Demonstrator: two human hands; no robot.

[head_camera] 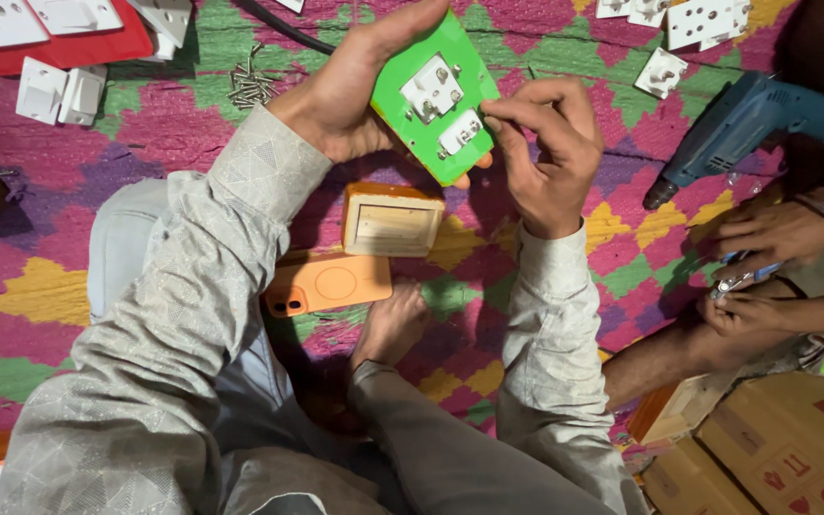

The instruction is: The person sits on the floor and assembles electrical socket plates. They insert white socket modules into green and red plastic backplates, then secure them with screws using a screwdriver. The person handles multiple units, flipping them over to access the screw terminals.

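Observation:
My left hand [345,86] holds a green square plate [431,100] from behind, tilted toward me. Two white fittings with metal screw terminals [434,89] sit on the plate's back. My right hand [545,143] pinches the lower white fitting [460,133] at the plate's right edge with its fingertips. Both hands hover above a colourful patterned mat [40,286]. Below them lies a small open wooden box [391,221] and an orange phone [328,284], close to my bare foot [391,324].
A blue power drill [746,129] lies at the right, beside another person's hands [765,257] working on a small metal part. White switch parts [59,91] and a red board [78,43] lie top left, loose screws [252,86] near them. Cardboard boxes [774,458] stand bottom right.

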